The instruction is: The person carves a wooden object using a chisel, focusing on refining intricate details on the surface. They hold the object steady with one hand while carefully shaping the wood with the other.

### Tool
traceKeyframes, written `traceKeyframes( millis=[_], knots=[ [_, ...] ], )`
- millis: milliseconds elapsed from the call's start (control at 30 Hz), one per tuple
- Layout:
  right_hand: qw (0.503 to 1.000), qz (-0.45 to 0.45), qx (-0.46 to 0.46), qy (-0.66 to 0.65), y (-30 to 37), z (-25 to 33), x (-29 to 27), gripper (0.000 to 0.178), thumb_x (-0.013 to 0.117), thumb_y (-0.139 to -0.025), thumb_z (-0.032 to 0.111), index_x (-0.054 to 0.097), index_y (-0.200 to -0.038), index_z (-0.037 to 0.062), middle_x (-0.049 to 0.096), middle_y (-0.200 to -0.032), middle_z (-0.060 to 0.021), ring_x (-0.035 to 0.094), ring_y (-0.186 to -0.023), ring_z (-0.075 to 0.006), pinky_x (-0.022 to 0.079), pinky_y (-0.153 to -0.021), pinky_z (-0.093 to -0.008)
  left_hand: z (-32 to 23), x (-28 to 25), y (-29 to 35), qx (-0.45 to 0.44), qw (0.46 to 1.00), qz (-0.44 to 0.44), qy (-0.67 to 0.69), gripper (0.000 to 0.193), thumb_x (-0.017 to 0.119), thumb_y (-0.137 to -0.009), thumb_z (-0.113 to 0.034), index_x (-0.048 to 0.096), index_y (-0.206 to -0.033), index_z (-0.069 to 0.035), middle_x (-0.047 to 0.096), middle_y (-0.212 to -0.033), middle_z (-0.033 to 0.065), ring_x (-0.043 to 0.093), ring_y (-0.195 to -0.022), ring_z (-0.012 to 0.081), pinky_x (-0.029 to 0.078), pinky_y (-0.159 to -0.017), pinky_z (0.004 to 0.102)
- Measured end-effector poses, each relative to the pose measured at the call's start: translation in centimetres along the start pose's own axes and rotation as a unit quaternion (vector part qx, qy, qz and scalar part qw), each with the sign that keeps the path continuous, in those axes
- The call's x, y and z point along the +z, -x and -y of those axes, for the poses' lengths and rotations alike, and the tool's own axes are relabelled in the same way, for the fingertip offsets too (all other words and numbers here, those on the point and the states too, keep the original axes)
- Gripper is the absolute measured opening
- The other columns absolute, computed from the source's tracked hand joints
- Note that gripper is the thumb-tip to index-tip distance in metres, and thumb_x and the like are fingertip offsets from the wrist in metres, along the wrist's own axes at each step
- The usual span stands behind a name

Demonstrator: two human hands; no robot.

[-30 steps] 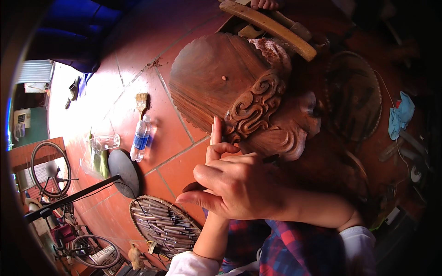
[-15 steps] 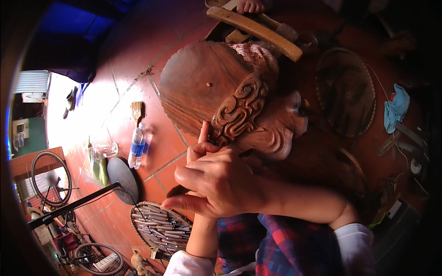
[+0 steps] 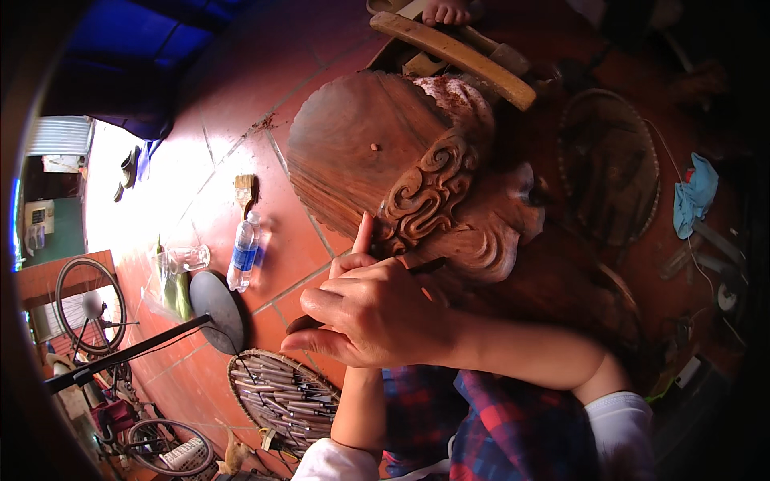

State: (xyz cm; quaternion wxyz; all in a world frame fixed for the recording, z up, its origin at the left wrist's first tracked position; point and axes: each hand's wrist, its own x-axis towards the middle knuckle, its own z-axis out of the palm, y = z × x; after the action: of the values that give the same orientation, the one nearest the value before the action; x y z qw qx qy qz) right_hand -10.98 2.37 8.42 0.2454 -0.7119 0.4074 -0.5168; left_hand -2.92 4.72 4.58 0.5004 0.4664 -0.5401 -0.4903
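A carved brown wooden piece (image 3: 361,144) lies before me, with a smooth, ribbed-edge face and a band of swirling relief (image 3: 429,192). My right hand (image 3: 385,309) is closed round a dark, slim tool, probably a carving chisel (image 3: 305,324), whose end shows beside the thumb. Another dark bit sticks out near the far side of that hand. Beneath it, my left hand (image 3: 353,263) is mostly covered. Its index finger stretches to touch the wood at the relief's lower edge, while another finger curls in; what they hold is hidden.
At lower left is a round basket (image 3: 233,385) of several slim-handled tools. A lamp base (image 3: 216,313), plastic bottle (image 3: 244,255), glass (image 3: 190,257) and brush (image 3: 245,191) lie left. A wooden bar (image 3: 453,58) and someone's bare foot (image 3: 447,12) are beyond; a blue cloth (image 3: 696,196) lies right.
The whole scene has shifted slightly right in view. My right hand has tilted a little over the left, and the dark bit at its far side shows more. The left fingertip stays on the wood.
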Motion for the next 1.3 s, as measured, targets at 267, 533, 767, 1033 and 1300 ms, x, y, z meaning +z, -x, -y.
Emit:
traceKeyframes(
  millis=[267,533,767,1033,1300],
  knots=[
    [0.999,-0.006,-0.040,-0.005,-0.3,0.3,0.8,0.049,0.058,-0.085,0.054,0.050,-0.069,0.0087,0.049,-0.060,-0.0082,0.056,-0.058,-0.0237,0.047,-0.054,-0.0347,-0.4,-0.6,0.7,-0.002,1.000,-0.016,0.002,0.036,0.069,-0.084,-0.031,0.057,-0.102,-0.002,0.052,-0.133,0.0214,0.034,-0.136,0.0367,0.024,-0.114,0.0457],
    [0.999,0.014,-0.035,0.019,-0.3,0.0,0.9,0.045,0.060,-0.087,0.049,0.051,-0.069,0.0084,0.051,-0.059,-0.0071,0.060,-0.057,-0.0227,0.048,-0.053,-0.0340,-0.2,-0.7,1.2,-0.004,0.999,-0.027,0.017,0.036,0.069,-0.084,-0.030,0.056,-0.103,-0.002,0.052,-0.132,0.0217,0.034,-0.136,0.0368,0.024,-0.114,0.0458],
    [0.996,0.007,-0.011,0.084,0.4,0.1,0.9,0.045,0.062,-0.085,0.049,0.051,-0.068,0.0084,0.051,-0.059,-0.0057,0.060,-0.058,-0.0225,0.049,-0.053,-0.0343,0.1,-0.7,1.4,-0.008,0.999,-0.037,0.025,0.036,0.069,-0.084,-0.029,0.056,-0.104,-0.002,0.052,-0.132,0.0219,0.034,-0.137,0.0369,0.024,-0.115,0.0460],
    [0.992,0.042,0.006,0.117,0.5,0.7,0.7,0.044,0.065,-0.085,0.047,0.051,-0.067,0.0087,0.050,-0.060,-0.0051,0.060,-0.054,-0.0215,0.048,-0.050,-0.0330,0.1,-1.0,1.5,-0.013,0.998,-0.045,0.031,0.036,0.068,-0.085,-0.028,0.055,-0.104,-0.001,0.052,-0.132,0.0222,0.034,-0.137,0.0371,0.024,-0.115,0.0462],
    [0.996,0.038,0.011,0.075,0.5,1.1,0.4,0.047,0.063,-0.085,0.050,0.051,-0.068,0.0077,0.050,-0.058,-0.0071,0.058,-0.053,-0.0228,0.048,-0.051,-0.0344,0.0,-0.9,1.4,-0.010,0.999,-0.047,0.023,0.036,0.068,-0.085,-0.027,0.055,-0.105,-0.001,0.052,-0.132,0.0224,0.033,-0.137,0.0372,0.024,-0.115,0.0463]
  ],
)
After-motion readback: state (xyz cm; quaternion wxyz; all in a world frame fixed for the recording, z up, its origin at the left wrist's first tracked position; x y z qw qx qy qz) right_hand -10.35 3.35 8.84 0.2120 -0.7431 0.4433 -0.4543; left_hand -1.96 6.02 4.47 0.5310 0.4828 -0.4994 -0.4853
